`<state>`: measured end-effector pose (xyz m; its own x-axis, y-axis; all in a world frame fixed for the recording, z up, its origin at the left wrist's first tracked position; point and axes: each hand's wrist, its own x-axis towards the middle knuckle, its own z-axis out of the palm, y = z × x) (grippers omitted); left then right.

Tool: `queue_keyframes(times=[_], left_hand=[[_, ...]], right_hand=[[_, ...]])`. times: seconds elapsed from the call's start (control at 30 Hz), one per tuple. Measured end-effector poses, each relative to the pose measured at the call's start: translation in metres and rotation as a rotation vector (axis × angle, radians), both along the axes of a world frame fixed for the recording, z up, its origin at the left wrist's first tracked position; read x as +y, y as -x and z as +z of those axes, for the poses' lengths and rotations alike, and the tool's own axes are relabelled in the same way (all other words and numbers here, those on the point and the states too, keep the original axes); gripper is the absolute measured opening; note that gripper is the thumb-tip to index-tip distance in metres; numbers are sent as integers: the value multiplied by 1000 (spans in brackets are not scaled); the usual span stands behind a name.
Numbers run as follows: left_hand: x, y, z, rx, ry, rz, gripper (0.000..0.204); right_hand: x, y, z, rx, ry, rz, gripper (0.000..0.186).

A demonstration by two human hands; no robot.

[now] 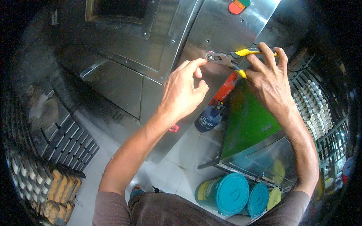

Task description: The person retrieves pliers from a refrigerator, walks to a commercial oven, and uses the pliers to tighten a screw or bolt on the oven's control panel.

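My right hand (267,79) grips yellow-and-black pliers (243,52), whose metal jaws sit at a small round fitting (209,57) on the stainless steel panel (196,37). My left hand (183,86) is just left of and below the jaws, holding nothing, its index fingertip at or very near the fitting and its thumb apart from that finger. Above on the panel are a red, orange and green button or light (238,6) and small holes. Whether the jaws are clamped on the fitting is hard to tell.
An orange-red strip (226,88), a blue water jug (206,122) and a green-topped unit (245,124) stand beyond my hands. Teal buckets (232,194) are below right, egg trays (311,105) at right. Dark racks (69,147) and trays of pale and brown items (62,180) occupy the lower left.
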<state>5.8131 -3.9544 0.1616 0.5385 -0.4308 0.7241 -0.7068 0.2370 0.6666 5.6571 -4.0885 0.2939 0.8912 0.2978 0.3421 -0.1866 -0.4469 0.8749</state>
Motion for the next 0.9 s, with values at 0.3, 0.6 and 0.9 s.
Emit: queue_keyframes(times=[0.3, 0.6, 0.9], left_hand=[[-1, 1, 0, -21, 28, 48, 47], [-4, 3, -2, 1, 60, 43, 48], [-3, 1, -3, 5, 68, 10, 49]], right_hand=[[15, -2, 31, 121, 110, 14, 13], [38, -17, 59, 266, 213, -54, 24], [44, -23, 58, 276, 250, -106, 22]])
